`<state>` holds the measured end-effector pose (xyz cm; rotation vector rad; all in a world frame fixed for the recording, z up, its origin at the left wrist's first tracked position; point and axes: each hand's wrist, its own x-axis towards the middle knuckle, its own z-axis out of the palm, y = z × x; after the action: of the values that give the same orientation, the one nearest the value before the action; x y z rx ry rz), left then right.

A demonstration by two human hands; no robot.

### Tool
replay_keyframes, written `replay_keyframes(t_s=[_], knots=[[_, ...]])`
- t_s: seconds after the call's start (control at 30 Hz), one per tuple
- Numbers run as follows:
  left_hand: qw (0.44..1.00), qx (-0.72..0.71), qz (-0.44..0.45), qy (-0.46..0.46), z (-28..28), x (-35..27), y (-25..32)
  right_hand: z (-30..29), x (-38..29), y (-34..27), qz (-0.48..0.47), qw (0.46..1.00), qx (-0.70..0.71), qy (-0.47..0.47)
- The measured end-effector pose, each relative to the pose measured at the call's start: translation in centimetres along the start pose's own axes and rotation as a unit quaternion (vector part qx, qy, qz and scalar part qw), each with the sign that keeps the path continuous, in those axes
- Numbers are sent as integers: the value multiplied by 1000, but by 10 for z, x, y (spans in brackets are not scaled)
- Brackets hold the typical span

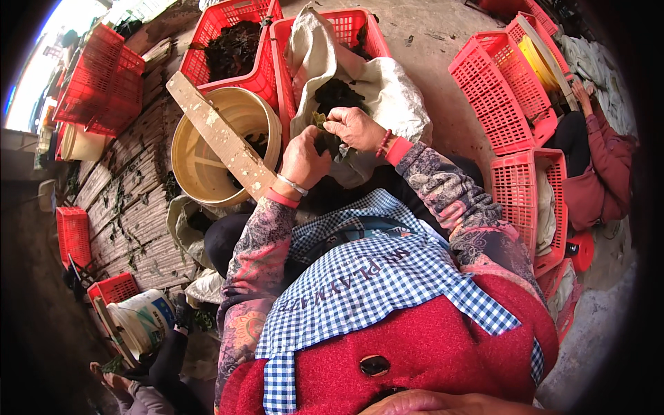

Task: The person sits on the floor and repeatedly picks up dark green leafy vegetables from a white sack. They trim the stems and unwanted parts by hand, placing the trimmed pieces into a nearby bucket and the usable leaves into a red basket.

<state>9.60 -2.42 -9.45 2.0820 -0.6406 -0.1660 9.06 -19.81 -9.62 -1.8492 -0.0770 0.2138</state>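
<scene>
My left hand (306,161) and my right hand (355,128) meet above an open white woven sack (399,93), both pinching a small piece of dark green, leafy seaweed-like material (319,120). A yellowish tip of it shows between my fingers. More dark leafy material (340,97) lies inside the sack, which drapes over a red plastic crate (282,67). Left of my left hand stands a round tan plastic tub (181,155) with some dark pieces in it. A worn wooden board (223,135) lies across the tub, its near end close to my left wrist.
A red crate (192,52) of dark leafy material stands behind the tub. Ridged boards (135,207) with green scraps cover the left floor. More red crates (513,202) stand at right, beside a seated person (602,171). Another person's arm (166,363) is at lower left, near a white bucket (142,319).
</scene>
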Motion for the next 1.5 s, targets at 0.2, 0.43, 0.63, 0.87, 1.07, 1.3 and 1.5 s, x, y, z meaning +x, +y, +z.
replay_keyframes(t_s=[0.2,0.43,0.63,0.87,1.07,1.3,1.5], knots=[[989,127,32,73,-13,-3,13,2,2,5,78,988,133,-10],[970,110,167,139,-16,1,7,-1,-3,10,157,951,252,-91],[947,235,156,157,-17,-5,15,-7,-4,18,148,905,374,-139],[996,6,23,85,-3,-7,-2,-11,1,23,132,917,316,-203],[949,-303,-83,-35,2,-7,-12,-20,3,9,79,963,211,-148],[869,-464,-165,-37,-15,-2,-20,-57,9,7,131,937,320,43],[929,-336,-127,-92,-12,-8,-17,-65,8,-4,77,885,459,-8]])
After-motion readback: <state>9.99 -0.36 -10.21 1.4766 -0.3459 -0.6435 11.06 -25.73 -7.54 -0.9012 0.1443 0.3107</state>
